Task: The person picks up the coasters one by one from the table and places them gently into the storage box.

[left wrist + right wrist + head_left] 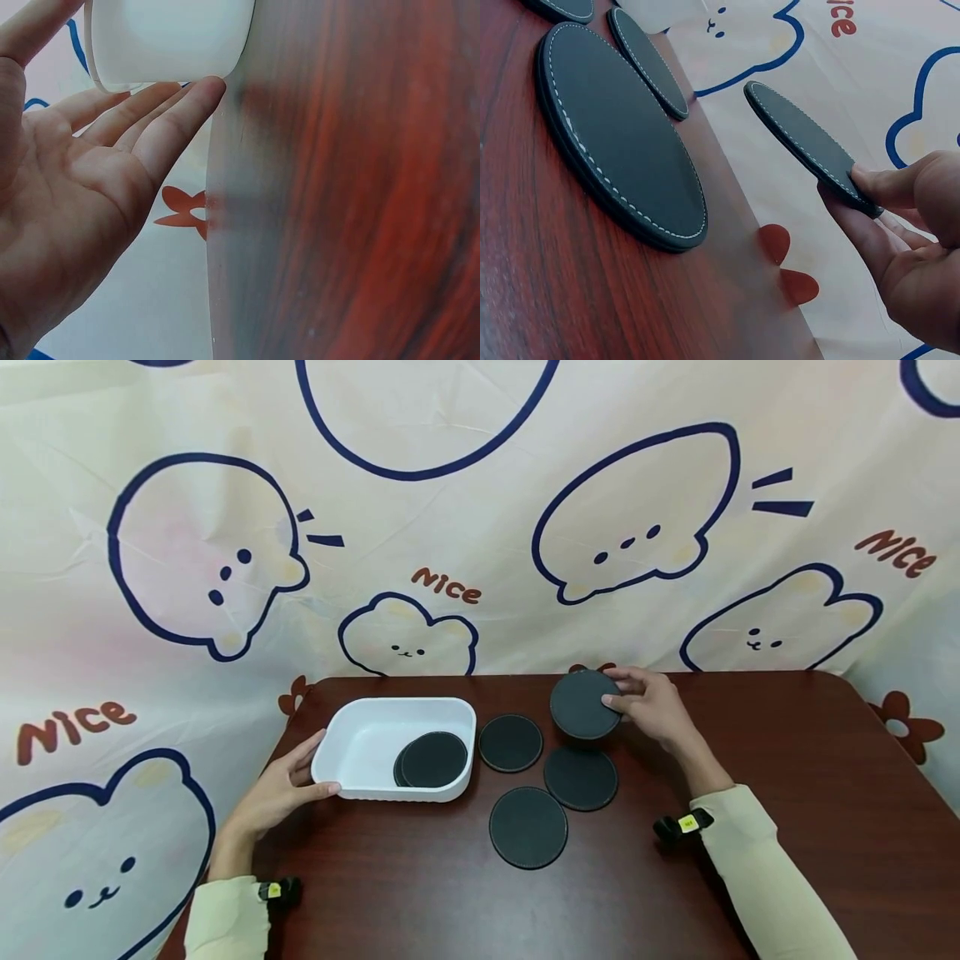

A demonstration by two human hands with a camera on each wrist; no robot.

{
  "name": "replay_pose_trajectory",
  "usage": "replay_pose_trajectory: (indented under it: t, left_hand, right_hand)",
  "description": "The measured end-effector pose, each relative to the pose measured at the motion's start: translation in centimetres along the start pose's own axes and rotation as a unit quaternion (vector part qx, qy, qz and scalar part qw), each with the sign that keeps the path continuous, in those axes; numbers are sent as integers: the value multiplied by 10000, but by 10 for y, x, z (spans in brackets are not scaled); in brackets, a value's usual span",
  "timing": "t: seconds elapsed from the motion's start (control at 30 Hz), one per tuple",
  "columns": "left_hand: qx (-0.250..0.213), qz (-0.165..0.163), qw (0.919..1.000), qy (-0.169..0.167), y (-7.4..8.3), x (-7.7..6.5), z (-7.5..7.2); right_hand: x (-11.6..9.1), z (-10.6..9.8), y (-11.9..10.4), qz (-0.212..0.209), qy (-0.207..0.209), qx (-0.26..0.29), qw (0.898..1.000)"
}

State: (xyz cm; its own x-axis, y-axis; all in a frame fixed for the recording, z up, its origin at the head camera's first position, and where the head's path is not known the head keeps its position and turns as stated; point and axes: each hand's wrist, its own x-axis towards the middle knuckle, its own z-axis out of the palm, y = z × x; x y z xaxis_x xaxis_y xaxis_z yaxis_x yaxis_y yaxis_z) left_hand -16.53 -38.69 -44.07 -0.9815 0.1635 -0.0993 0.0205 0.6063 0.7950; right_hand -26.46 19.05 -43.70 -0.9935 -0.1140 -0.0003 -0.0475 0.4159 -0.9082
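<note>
Between thumb and fingers, my right hand [651, 702] pinches the right edge of a round dark coaster [581, 706] with a stitched rim. The right wrist view shows this coaster [802, 139] held tilted, apart from the table. At the left end of a shallow white plastic bin [360, 743], my left hand [281, 789] grips it, thumb at the near corner and fingers along the far side. Inside the bin's right half lie overlapping coasters [435, 760]. Three more lie flat right of the bin: a back one [511, 743], a right one [581, 779] and a near one [528, 828].
Everything stands on a dark reddish-brown wooden table [600, 902] with rounded back corners. Behind its back edge hangs a pale cloth [510, 543] printed with cartoon outlines. Both wrists wear black straps, the right strap [682, 825] close over the table.
</note>
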Motion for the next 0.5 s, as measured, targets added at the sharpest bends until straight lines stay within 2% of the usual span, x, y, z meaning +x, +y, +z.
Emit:
replay_pose_trajectory:
  t: [0.3,0.5]
  left_hand:
    - [-206,56,9998,-26,3,-4,1]
    - [-241,101,9997,-22,4,-3,2]
  right_hand:
    - [-2,9,-5,-111,-438,382,9982]
    - [-4,14,-6,-107,-589,515,9969]
